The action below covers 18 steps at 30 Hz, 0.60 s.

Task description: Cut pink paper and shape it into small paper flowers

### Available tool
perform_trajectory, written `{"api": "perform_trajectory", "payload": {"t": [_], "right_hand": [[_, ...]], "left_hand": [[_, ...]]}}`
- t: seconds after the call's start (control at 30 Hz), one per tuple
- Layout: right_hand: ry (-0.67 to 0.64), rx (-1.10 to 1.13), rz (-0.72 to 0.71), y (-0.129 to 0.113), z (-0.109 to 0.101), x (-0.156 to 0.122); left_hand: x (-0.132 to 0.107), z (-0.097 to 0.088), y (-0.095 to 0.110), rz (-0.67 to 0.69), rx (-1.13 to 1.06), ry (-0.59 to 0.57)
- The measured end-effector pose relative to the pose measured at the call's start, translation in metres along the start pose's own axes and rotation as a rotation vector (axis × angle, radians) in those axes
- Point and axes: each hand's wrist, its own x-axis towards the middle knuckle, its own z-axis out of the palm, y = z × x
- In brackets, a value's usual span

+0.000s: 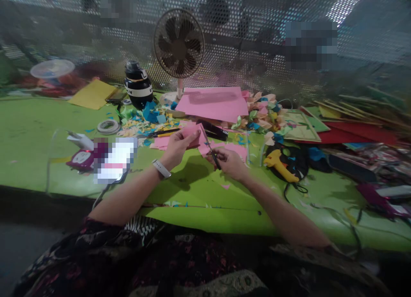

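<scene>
My left hand [178,148] is closed on a piece of pink paper [192,132], thumb on top, above the green table [189,196]. In my right hand [228,160] is a pair of scissors [214,156], fingers wrapped round the handles. The blades point up and left and meet the right edge of the pink paper. More pink pieces [236,150] lie on the table just beyond my right hand. Large pink sheets [214,103] are stacked farther back. A black stapler-like object [212,130] lies behind the paper I hold.
A small fan [179,44] and a black jar [138,89] stand at the back. Paper scraps and folded paper pieces [261,110] are heaped there. A lit phone [117,160] and tape roll [108,126] lie left; a yellow glue gun [281,165] and red sheets [346,133] lie right.
</scene>
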Motion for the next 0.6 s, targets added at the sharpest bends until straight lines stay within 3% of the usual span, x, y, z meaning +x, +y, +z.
{"api": "perform_trajectory", "payload": {"t": [0.47,0.6], "right_hand": [[-0.012,0.004,-0.002,-0.0042,-0.0011,-0.0003],[-0.074,0.056,0.051,-0.0032,0.0004,0.0000]], "left_hand": [[0.0021,-0.0047,-0.0050,-0.001,0.037,-0.027],[0.0065,-0.0090,-0.0024,0.010,-0.025,-0.034]]}}
